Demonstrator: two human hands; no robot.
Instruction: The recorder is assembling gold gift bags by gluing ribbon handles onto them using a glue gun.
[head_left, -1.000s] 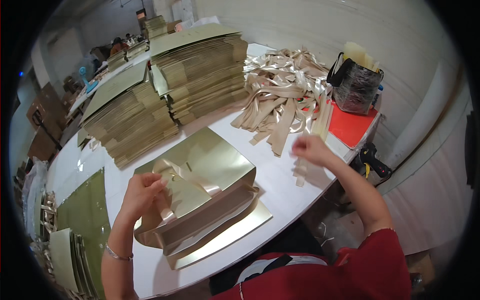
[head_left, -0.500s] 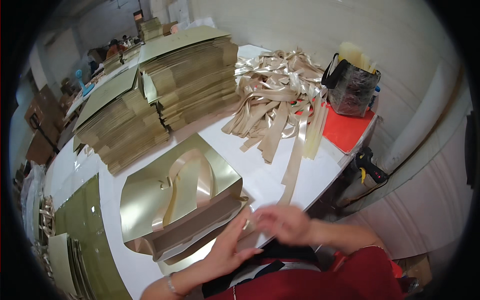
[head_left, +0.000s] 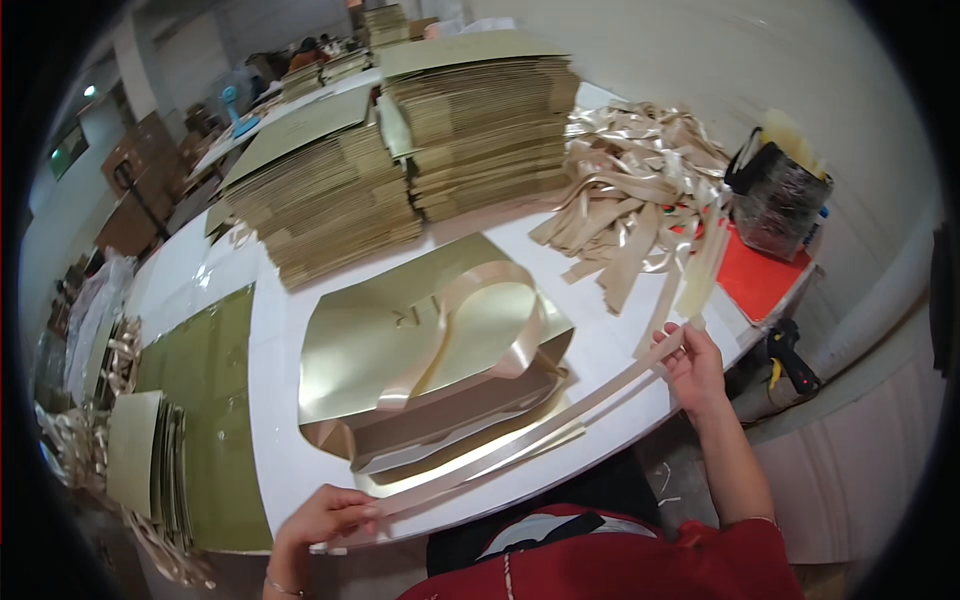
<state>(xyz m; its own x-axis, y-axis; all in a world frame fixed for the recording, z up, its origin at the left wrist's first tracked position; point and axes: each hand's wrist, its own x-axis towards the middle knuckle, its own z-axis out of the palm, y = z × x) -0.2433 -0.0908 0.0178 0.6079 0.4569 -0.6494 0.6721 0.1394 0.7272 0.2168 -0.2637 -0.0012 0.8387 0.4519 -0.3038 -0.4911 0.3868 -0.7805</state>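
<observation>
A long beige satin ribbon (head_left: pixel 525 440) is stretched between my two hands along the near edge of the table. Its left end is pinched by my left hand (head_left: pixel 325 518), and its other end by my right hand (head_left: pixel 690 370). Just beyond the ribbon lies a shiny gold paper bag (head_left: pixel 370 330), its mouth toward me and a looped ribbon handle (head_left: pixel 515 320) resting on its upper face. Close to my right hand is a bundle of pale translucent sticks (head_left: pixel 703 270), beside a heap of loose ribbons (head_left: pixel 640 180).
Tall stacks of flat gold bags (head_left: pixel 480 130) stand at the back. At right are a dark pouch of sticks (head_left: pixel 785 200), a red sheet (head_left: pixel 757 280) and a black glue gun (head_left: pixel 792 358) by the table edge. Olive board (head_left: pixel 215 420) and more bags (head_left: pixel 140 440) lie left.
My hands were close together near the bag's right corner. They have moved far apart, drawing the ribbon out between them. The view has shifted, so the scene sits further right.
</observation>
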